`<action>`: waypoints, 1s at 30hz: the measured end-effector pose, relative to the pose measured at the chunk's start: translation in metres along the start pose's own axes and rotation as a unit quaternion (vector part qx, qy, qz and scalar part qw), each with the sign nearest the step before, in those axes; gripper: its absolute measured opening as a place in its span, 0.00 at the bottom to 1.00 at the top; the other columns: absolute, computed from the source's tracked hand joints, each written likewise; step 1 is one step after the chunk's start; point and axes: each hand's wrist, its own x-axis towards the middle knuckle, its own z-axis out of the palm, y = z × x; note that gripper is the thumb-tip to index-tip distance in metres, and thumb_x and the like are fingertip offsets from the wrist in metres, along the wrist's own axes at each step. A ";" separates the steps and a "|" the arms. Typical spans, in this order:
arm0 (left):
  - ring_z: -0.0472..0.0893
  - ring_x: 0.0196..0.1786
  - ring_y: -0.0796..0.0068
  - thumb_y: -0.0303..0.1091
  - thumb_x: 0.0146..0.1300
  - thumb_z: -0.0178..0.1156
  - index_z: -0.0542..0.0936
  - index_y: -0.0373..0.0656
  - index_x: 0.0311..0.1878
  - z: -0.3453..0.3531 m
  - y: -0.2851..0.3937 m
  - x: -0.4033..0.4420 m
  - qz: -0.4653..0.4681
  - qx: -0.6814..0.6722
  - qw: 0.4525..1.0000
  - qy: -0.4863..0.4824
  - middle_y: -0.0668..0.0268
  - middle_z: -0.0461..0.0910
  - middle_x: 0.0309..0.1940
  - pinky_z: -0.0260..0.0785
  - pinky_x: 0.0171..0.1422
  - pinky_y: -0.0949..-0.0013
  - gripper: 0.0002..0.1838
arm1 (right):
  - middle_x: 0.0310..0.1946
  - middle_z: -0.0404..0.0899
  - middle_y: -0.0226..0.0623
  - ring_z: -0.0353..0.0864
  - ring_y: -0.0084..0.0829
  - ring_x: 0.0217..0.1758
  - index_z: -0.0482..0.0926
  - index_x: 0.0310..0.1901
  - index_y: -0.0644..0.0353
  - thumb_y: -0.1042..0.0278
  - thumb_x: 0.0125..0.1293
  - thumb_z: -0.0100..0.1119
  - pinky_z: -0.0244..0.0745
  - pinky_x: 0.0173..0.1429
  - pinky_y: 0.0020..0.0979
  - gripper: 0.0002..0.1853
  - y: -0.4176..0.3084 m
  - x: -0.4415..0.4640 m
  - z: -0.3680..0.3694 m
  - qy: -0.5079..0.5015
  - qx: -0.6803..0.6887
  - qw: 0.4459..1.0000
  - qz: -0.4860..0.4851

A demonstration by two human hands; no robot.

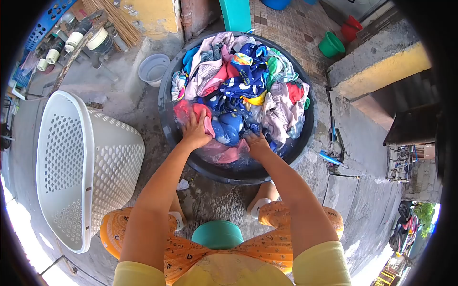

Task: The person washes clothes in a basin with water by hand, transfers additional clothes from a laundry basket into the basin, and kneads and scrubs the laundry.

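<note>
A large dark round tub (167, 121) holds water and a heap of wet laundry. My left hand (195, 129) is at the tub's near left side, its fingers closed over a pink cloth (183, 110). That cloth runs partly under the water toward my right hand (257, 144). There, my right hand grips the cloth's other end at the water's edge, its fingertips partly hidden. Between my hands lies a wet dark blue patterned garment (226, 127). Behind it are piled a blue printed garment (245, 71), a pale striped garment (279, 109) and other clothes.
A tall white perforated laundry basket (117, 157) stands at the left. Beside the tub is a small white basin (153, 69). A teal stool (217, 234) is beneath me. Green (331, 45) and red (350, 27) buckets stand back right, near a low concrete wall (377, 62).
</note>
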 end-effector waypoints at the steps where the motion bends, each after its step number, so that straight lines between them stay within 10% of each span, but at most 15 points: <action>1: 0.46 0.65 0.39 0.44 0.41 0.63 0.43 0.61 0.66 -0.001 0.004 -0.002 0.011 -0.069 0.997 0.036 0.50 0.30 0.66 0.50 0.59 0.41 0.51 | 0.62 0.56 0.33 0.49 0.30 0.67 0.61 0.59 0.58 0.55 0.58 0.44 0.36 0.68 0.45 0.27 0.000 0.004 0.006 0.001 0.002 1.000 0.001; 10: 0.28 0.65 0.35 0.53 0.29 0.70 0.53 0.63 0.64 -0.004 0.041 -0.049 0.153 0.082 0.982 0.075 0.56 0.29 0.67 0.51 0.49 0.26 0.54 | 0.56 0.66 0.34 0.58 0.33 0.63 0.64 0.57 0.55 0.59 0.57 0.43 0.41 0.67 0.46 0.25 0.011 0.040 0.063 0.077 -0.078 0.992 0.057; 26: 0.35 0.66 0.37 0.41 0.44 0.62 0.65 0.59 0.59 0.038 0.040 -0.011 0.077 0.167 0.979 -0.082 0.58 0.44 0.66 0.50 0.56 0.34 0.34 | 0.42 0.75 0.43 0.73 0.39 0.49 0.78 0.34 0.49 0.60 0.54 0.50 0.67 0.51 0.41 0.09 0.003 -0.024 -0.034 0.025 0.068 0.997 -0.020; 30: 0.39 0.67 0.41 0.41 0.47 0.58 0.75 0.53 0.50 0.054 0.035 0.003 0.077 0.209 0.971 -0.089 0.63 0.60 0.61 0.53 0.57 0.41 0.23 | 0.49 0.70 0.42 0.65 0.43 0.56 0.73 0.40 0.52 0.65 0.51 0.52 0.60 0.55 0.44 0.13 -0.008 -0.033 -0.055 0.281 0.416 0.825 0.259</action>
